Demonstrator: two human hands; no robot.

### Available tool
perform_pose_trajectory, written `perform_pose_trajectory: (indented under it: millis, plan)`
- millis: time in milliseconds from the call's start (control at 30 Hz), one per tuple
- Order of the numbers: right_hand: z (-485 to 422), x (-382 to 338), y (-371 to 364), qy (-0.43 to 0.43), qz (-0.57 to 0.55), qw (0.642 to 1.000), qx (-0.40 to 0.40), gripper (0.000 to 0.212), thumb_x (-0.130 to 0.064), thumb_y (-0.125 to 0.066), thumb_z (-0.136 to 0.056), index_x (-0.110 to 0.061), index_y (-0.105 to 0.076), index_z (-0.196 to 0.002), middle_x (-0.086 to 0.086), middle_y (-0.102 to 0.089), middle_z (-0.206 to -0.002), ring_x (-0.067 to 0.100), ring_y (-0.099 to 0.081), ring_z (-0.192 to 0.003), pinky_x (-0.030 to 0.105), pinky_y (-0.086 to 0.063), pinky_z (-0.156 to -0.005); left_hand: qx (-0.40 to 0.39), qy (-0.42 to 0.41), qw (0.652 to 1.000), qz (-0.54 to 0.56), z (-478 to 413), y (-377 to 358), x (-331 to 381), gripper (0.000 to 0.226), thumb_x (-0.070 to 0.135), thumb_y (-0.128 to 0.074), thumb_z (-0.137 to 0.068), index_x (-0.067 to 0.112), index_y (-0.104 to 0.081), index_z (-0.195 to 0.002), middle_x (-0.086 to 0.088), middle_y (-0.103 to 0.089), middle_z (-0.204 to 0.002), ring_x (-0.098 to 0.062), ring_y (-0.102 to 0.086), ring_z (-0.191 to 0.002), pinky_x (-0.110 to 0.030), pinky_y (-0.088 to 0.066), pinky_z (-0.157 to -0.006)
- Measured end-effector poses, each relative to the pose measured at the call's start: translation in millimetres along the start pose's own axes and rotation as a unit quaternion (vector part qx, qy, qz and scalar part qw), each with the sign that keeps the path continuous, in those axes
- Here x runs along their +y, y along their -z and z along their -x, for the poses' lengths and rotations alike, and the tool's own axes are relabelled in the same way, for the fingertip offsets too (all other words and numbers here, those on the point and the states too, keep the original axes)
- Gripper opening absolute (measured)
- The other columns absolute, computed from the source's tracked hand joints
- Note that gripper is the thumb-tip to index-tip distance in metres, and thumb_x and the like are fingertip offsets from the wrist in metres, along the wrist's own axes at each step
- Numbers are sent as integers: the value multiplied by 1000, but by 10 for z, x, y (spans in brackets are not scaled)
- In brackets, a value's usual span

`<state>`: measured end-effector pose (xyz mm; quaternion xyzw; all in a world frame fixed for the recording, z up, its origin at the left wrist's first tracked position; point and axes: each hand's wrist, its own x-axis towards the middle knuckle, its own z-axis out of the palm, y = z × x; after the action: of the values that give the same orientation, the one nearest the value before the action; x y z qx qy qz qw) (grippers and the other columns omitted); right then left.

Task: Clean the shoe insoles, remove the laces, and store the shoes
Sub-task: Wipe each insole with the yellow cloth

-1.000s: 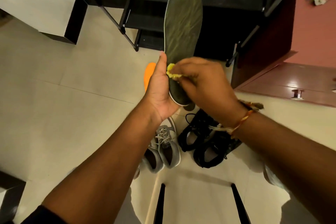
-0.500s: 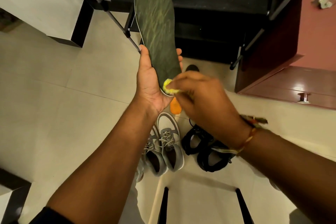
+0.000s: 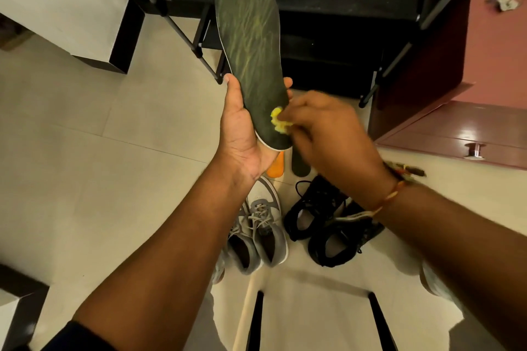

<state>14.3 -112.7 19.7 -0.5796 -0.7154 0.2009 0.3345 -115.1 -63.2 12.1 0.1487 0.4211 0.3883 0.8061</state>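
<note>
Both forearms are bare. A dark sleeve (image 3: 72, 337) shows high on the left arm; a red-and-yellow thread band (image 3: 391, 196) with loose ends circles the right wrist.

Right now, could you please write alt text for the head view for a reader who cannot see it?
The left hand holds a dark insole while the right hand presses a yellow cloth to its heel end. On the tiled floor below sit grey shoes and black shoes, both laced.
</note>
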Motion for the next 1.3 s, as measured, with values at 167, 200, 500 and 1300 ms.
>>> perform_pose_trajectory:
  millis: [167, 200, 500, 1300]
  plan:
    - [-56, 196, 135, -100, -3, 994, 41, 19, -11, -66, -90, -13, -74, -107, 3, -69, -106, 17, -63, -98, 21, -46, -86, -14, 2, 1000, 20, -38, -5, -10, 76, 67, -27, -100, 6, -71, -109, -14, -68, -100, -23, -68, -91, -36, -58, -84]
    - [-60, 199, 164, -130, -29, 990, 52, 21, -14, -66, -91, -17, -72, -112, -2, -68, -109, 12, -62, -101, 21, -48, -87, -14, 9, 999, 28, -52, 7, -13, 73, 67, -30, -100, 6, -69, -113, -14, -67, -101, -23, -66, -94, -37, -55, -90]
    - [-96, 202, 176, -145, -132, 972, 132, 17, -18, -66, -92, -18, -72, -107, -4, -62, -115, 6, -57, -109, 20, -49, -92, -33, 83, 995, 46, -70, 1, -144, 63, 60, -34, -103, 17, -51, -145, -12, -52, -141, -28, -42, -136, -48, -21, -122]
    - [-22, 146, 105, -114, -40, 992, 41, 27, -30, -78, -82, -17, -72, -105, 3, -54, -124, 10, -49, -116, 4, -34, -91, -69, 111, 991, -2, -38, 45, -218, 48, 46, -37, -99, 15, -61, -127, -10, -64, -113, -25, -59, -108, -44, -42, -106]
